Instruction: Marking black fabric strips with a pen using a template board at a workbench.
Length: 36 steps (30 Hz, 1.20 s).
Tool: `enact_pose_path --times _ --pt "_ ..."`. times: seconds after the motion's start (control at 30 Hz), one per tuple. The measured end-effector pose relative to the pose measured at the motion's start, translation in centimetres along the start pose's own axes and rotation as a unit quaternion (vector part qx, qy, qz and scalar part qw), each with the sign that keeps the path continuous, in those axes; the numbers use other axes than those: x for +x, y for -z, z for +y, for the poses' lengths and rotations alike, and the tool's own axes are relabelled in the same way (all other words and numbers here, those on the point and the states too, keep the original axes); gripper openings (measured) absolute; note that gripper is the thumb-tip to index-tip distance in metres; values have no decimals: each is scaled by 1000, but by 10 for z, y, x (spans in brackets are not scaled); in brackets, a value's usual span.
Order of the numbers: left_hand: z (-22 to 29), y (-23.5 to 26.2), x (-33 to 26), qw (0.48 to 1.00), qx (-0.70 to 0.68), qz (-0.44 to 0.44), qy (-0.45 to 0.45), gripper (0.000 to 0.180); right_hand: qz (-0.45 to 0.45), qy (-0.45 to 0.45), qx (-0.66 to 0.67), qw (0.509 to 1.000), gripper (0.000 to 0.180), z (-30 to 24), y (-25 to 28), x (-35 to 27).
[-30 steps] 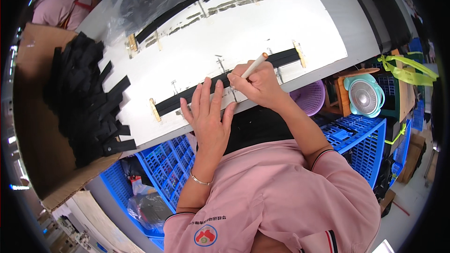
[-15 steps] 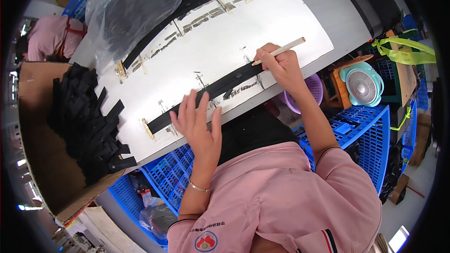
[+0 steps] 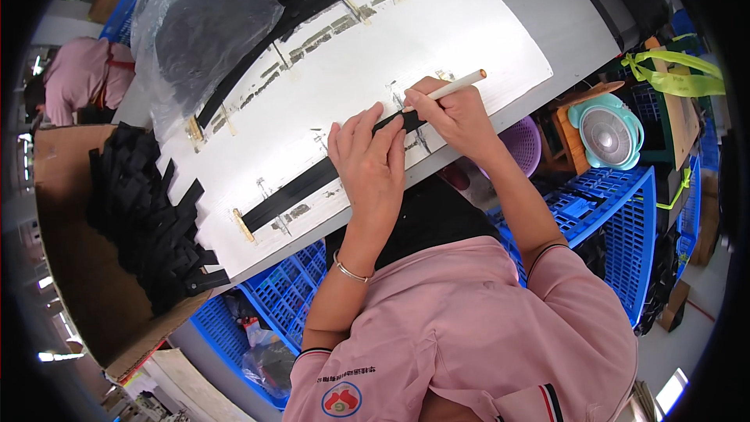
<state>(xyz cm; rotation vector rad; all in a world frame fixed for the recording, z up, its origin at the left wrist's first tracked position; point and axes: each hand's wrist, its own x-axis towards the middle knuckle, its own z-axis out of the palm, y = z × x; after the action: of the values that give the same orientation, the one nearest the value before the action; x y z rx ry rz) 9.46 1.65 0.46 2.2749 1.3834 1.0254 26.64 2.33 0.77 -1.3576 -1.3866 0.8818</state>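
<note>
Black strip [image 3: 312, 181] lies flat across the middle of the white bench [image 3: 469, 39], running lower left to upper right between small tan stops; the left hand [image 3: 371, 160] presses open-palmed on it, seemingly to hold it steady; the right hand [image 3: 457, 113], its grip closed around a pale pencil-like stick [image 3: 449, 89], sets the tip at the strip's upper-right end.
</note>
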Motion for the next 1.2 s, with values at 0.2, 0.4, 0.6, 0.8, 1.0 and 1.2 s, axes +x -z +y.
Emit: enact_pose_path --times 0.2,0.4,0.6,0.8,1.0,1.2 --pt "-2 -1 -1 1000 3 2 3 17 6 -19 3 1000 26 -2 2 -2" --pt "0 -4 0 1000 -18 -8 5 18 -27 6 -27 999 26 3 12 -4" --pt "-7 3 -2 1000 12 4 10 22 -18 78 -53 995 23 8 1 2" --pt "6 26 -25 994 56 -85 27 51 36 -35 74 996 26 14 15 -11" --pt "-30 21 4 992 74 -100 4 60 87 -11 70 994 25 6 8 -11" --pt "-62 35 36 996 -40 -69 50 59 106 -39 54 992 29 15 5 -8"
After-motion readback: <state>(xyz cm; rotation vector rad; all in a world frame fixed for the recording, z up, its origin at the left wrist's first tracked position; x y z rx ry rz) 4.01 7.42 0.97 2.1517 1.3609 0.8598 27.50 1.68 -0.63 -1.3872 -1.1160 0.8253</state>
